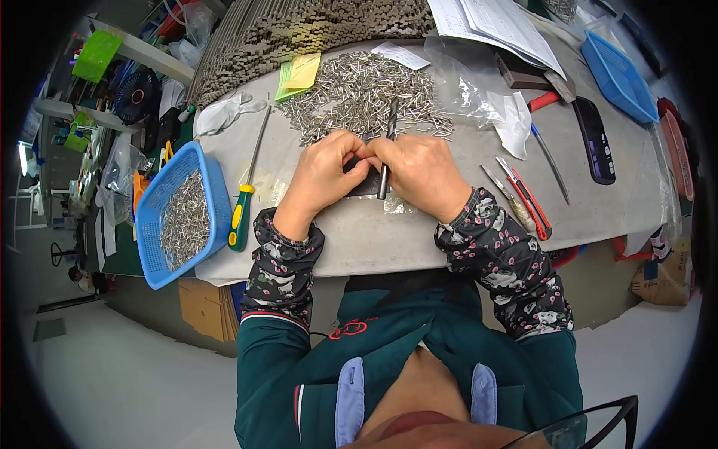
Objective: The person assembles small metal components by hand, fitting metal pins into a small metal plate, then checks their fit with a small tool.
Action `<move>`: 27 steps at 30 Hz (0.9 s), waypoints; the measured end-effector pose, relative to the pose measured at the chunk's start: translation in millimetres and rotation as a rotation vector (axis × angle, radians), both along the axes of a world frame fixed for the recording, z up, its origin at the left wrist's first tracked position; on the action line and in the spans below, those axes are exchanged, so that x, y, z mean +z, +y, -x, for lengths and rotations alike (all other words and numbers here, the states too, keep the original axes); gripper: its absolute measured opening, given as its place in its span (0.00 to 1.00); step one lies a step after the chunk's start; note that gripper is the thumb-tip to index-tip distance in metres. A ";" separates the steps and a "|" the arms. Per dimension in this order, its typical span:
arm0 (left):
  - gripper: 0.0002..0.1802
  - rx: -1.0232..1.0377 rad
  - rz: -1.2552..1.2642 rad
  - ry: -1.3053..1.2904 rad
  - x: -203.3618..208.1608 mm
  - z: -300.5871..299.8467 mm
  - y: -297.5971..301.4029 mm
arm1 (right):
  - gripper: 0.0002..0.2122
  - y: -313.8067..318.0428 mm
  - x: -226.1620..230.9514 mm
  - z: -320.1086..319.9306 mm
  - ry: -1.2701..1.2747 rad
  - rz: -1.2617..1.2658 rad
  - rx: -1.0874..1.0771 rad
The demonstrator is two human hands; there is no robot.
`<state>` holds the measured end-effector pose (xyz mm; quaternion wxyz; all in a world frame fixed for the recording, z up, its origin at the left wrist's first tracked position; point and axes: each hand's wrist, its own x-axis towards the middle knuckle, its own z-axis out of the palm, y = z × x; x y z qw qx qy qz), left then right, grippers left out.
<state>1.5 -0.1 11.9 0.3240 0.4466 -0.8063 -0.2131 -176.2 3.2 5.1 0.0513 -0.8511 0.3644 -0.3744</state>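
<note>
My right hand is closed around a dark drill bit, its fluted end pointing away from me and its smooth shank toward me. Close against it, my left hand has thumb and fingers pinched together; whatever sits between those fingertips is hidden. Under both hands lies a small dark block or plate, mostly covered. Just beyond them spreads a heap of small metal pins. A blue basket on the left holds more small metal pieces.
A yellow-green screwdriver lies beside the basket. To the right are a red utility knife, a pointed tool, a phone and a blue tray. Stacked metal rods and papers fill the far side.
</note>
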 end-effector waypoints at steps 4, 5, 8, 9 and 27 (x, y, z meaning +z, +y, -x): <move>0.07 -0.028 0.009 -0.089 -3.1 -5.9 2.4 | 0.04 1.7 -5.6 -5.7 0.058 0.048 0.053; 0.07 -0.021 -0.020 -0.066 -7.6 -7.6 4.3 | 0.04 4.2 -9.3 -7.3 0.072 0.060 0.053; 0.07 -0.013 -0.048 -0.040 -10.8 -8.9 3.7 | 0.04 6.2 -6.6 -8.3 0.124 0.080 0.041; 0.07 -0.013 -0.055 -0.045 -12.5 -7.9 3.8 | 0.04 5.6 -9.1 -7.1 0.124 0.078 0.041; 0.07 0.033 -0.002 -0.022 -7.0 -5.4 1.5 | 0.04 -0.4 -9.5 -8.2 0.037 0.031 0.017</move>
